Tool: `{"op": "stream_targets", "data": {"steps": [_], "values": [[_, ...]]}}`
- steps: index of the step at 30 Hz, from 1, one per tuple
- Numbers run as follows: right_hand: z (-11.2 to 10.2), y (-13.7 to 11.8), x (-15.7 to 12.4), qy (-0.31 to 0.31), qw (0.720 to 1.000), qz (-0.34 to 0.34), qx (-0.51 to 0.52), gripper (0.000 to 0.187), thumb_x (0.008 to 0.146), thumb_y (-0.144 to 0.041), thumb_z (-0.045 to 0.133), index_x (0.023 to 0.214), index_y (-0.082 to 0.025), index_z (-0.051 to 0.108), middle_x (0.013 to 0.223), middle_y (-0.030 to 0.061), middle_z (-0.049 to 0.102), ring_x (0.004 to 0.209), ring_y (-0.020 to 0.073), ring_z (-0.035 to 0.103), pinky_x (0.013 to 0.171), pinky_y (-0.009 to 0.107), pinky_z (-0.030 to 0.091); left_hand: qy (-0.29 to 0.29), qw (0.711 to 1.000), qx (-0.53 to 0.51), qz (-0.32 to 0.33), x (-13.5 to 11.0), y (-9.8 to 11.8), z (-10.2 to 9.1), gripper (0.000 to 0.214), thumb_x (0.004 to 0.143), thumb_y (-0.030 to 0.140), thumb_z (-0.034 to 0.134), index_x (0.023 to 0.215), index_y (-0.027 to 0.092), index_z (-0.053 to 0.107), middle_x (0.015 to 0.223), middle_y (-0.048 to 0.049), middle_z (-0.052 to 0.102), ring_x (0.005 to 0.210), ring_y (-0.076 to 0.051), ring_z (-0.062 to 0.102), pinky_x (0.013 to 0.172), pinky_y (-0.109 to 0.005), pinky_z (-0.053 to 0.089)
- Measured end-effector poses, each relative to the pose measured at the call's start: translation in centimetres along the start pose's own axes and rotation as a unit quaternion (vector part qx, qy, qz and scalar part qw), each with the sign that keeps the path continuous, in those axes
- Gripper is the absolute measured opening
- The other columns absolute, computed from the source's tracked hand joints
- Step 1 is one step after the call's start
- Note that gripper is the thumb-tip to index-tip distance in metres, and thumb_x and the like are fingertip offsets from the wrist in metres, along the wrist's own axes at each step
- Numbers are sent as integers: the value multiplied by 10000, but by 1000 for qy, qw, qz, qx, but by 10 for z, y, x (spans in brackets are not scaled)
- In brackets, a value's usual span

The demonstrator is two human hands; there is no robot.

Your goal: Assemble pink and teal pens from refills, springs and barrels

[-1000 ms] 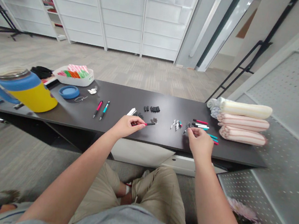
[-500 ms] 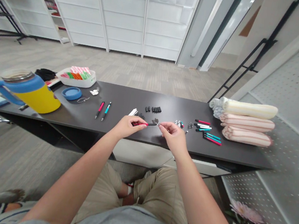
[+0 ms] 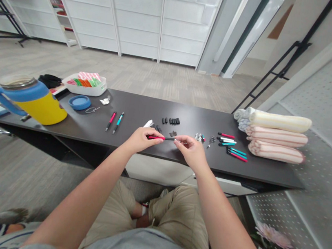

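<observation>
The dark tabletop (image 3: 143, 109) spans the middle of the frame. On its left stretch lies the yellow-and-blue mug (image 3: 40, 105), tipped on its side; on its right end, rolled towels (image 3: 278, 136) are stacked. The white tray (image 3: 96, 90), holding colourful packets, sits beyond the mug. Near the centre of the frame, the left hand (image 3: 140, 141) is clamped on the pen, and the right hand (image 3: 192, 149) has its fingertips pinched together at the pen's right end; any small part between them is hidden. The blue lid (image 3: 79, 103) lies right of the mug. A pair of pens (image 3: 118, 123), one red and one teal, points away from the person, left of the hands. The held pen (image 3: 169, 138) is just above the near edge, its long axis almost level across the frame, red end left, black end pointing right. Coloured barrels (image 3: 227, 140) lie right of the hands, white sticks (image 3: 148, 123) just beyond the left hand, black sleeves (image 3: 175, 121) at centre, and tiny metal parts (image 3: 212, 139) near the barrels.
</observation>
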State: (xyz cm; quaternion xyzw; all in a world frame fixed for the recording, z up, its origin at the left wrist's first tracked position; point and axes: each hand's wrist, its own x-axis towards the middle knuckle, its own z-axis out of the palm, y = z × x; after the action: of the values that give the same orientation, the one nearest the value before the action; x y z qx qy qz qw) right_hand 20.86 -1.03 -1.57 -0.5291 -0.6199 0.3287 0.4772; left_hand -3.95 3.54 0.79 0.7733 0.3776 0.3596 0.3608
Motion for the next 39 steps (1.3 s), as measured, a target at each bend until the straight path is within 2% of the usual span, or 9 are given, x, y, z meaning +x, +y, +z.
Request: {"op": "stream_targets", "data": {"steps": [6,10,13,20,27,30,33,36,39], "values": [[1,3,2,-14,1000,19,19,354,856,-520,760,1021,-209,802,950,60,792,800,205,683,744,323,513,57,994,-74,-54,1,-7,1,440,707,408,907,1037,165,747,804,-36,772,736,-174,697,731,-280,531],[2,0,-1,-13,1000,25,-2,323,872,-505,739,1013,-222,805,956,55,801,828,215,700,765,326,514,81,991,-77,-79,0,-7,0,384,662,406,932,823,168,677,732,-18,736,668,-150,663,648,-248,492],[2,-2,-2,-16,999,22,-23,305,890,-500,715,1006,-232,804,932,43,799,820,214,696,756,322,505,81,990,-81,-77,0,-6,0,380,673,433,921,755,165,664,712,-21,712,647,-145,640,601,-241,467],[1,-5,-4,-31,993,-5,-111,377,981,-535,580,872,-233,777,766,23,751,661,193,627,642,302,443,69,990,-97,-73,1,-8,1,363,682,425,922,762,160,686,730,-23,705,655,-136,617,603,-240,456],[2,-8,-6,-55,985,-82,-140,330,1039,-481,525,929,-235,714,868,30,744,779,201,642,732,301,447,68,991,-95,-64,1,-7,0,341,685,397,924,750,154,694,720,-17,695,653,-126,594,613,-235,441],[3,-9,-5,-67,981,-103,-151,419,1082,-461,434,831,-228,676,828,34,721,788,195,644,748,302,437,61,992,-99,-54,1,-9,0,358,677,414,931,752,152,698,727,-22,701,660,-130,601,618,-238,439],[3,-9,-3,-71,981,-90,-155,465,1102,-469,373,805,-228,637,798,27,699,772,190,636,727,301,420,57,992,-103,-52,1,-12,1,364,680,417,931,765,150,700,740,-30,709,668,-136,616,625,-243,444],[3,-9,-3,-74,982,-74,-156,382,1086,-486,423,879,-232,619,822,16,690,768,189,619,699,297,401,54,992,-102,-52,1,-11,1,355,685,406,929,762,150,696,733,-31,712,662,-138,620,624,-245,443],[3,-9,-2,-83,981,-83,-157,395,1089,-475,417,845,-228,606,822,19,686,769,189,612,710,299,393,50,994,-90,-47,1,-10,1,339,693,399,926,752,150,703,720,-26,707,655,-134,613,621,-244,437]]}}
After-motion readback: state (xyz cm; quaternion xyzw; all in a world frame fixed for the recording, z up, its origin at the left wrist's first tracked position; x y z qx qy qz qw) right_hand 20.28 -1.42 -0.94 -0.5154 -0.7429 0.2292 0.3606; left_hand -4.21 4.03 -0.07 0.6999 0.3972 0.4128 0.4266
